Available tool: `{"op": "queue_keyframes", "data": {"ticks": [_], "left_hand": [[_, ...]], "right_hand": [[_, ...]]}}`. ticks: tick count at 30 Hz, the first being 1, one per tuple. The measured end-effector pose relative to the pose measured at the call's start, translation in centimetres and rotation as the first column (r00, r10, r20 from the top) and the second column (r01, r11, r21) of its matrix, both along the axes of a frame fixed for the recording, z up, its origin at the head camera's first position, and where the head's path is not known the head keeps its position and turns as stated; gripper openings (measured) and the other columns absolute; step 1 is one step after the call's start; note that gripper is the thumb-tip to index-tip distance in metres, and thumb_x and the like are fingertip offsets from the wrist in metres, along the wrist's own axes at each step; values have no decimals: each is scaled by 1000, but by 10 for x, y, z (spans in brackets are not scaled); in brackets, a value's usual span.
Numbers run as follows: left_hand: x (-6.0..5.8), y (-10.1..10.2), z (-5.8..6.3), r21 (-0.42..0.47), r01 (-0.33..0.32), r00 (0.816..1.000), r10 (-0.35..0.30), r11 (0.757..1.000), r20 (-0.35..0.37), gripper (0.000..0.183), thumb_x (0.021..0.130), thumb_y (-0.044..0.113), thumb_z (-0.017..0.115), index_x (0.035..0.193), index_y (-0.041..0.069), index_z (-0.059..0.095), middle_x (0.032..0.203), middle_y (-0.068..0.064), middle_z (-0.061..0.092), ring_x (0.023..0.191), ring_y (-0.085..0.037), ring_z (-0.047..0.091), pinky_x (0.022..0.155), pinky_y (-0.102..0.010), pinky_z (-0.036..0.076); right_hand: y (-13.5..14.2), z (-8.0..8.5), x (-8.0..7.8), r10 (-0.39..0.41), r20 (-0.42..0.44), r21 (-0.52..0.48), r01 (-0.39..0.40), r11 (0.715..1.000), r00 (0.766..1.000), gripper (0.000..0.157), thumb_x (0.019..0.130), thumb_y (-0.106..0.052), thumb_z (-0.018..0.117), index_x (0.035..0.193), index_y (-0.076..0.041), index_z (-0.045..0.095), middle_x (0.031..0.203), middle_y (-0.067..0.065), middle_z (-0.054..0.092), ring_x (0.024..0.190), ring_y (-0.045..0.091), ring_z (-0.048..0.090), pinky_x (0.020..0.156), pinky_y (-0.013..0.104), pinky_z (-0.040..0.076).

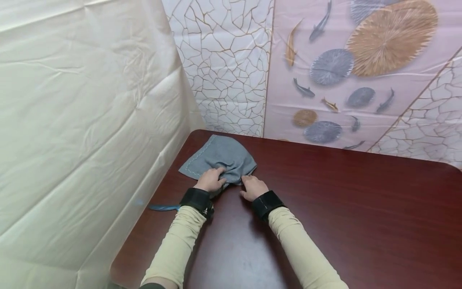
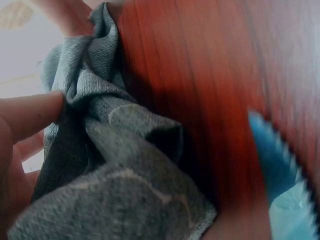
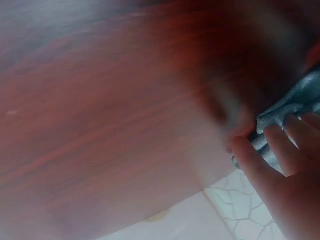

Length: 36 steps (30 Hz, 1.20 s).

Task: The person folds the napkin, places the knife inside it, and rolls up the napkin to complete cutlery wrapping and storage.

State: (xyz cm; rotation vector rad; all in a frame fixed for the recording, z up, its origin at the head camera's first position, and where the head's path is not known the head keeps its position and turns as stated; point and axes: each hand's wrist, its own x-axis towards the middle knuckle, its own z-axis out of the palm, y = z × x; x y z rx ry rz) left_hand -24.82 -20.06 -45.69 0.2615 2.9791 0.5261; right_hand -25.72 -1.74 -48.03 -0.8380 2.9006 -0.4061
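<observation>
Far left corner of the desk (image 1: 343,208). A blue strip (image 1: 163,208) lies near the left edge, apart from the grey cloth (image 1: 224,150), which is spread towards the corner and bunched on its near side. Left hand (image 1: 209,180): thumb and fingers pinch a fold. Right hand (image 1: 254,188): fingers bent onto the near hem; whether they pinch is unclear. Low, even tension should limit creasing.
</observation>
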Motion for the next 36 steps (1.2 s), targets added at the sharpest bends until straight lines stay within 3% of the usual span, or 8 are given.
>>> {"op": "queue_keyframes", "data": {"ticks": [5, 12, 24, 30, 36], "left_hand": [[9, 18, 4, 23, 41, 999, -42, 999, 15, 39, 89, 24, 58, 126, 11, 50, 114, -14, 59, 102, -31, 56, 85, -45, 43], [18, 49, 4, 52, 88, 995, -90, 995, 40, 26, 87, 26, 61, 102, 9, 47, 81, -8, 55, 74, -24, 56, 67, -37, 43], [41, 111, 4, 52, 235, 972, -235, 971, -20, 17, 90, 27, 56, 90, 9, 59, 76, -3, 59, 66, -17, 54, 64, -31, 44], [50, 142, 2, 114, 326, 945, -322, 939, -49, 27, 95, 31, 45, 84, 12, 60, 70, 3, 57, 62, -12, 53, 61, -28, 43], [63, 176, 2, 133, 418, 909, -412, 899, -68, 27, 96, 29, 43, 78, 13, 56, 62, 5, 48, 60, -12, 50, 59, -26, 40]], "right_hand": [[25, 0, 9, -38, 4, -48, 38, 998, 999, 46, 81, -20, 68, 121, -1, 55, 118, 15, 58, 109, 29, 53, 85, 42, 44], [69, 2, 24, -63, 40, -101, 67, 993, 997, 51, 83, -18, 66, 127, 1, 50, 125, 17, 53, 116, 30, 48, 92, 42, 39], [135, 3, 54, -111, 78, -109, 119, 987, 991, 49, 83, -18, 64, 125, 4, 51, 123, 19, 54, 114, 33, 49, 92, 44, 39], [172, 4, 68, -161, 74, -118, 169, 979, 984, 46, 83, -17, 64, 123, 5, 53, 119, 21, 56, 111, 34, 51, 89, 46, 40], [210, 5, 81, -200, 46, -115, 204, 972, 979, 43, 84, -16, 63, 120, 5, 54, 116, 23, 57, 108, 36, 53, 87, 48, 41]]}}
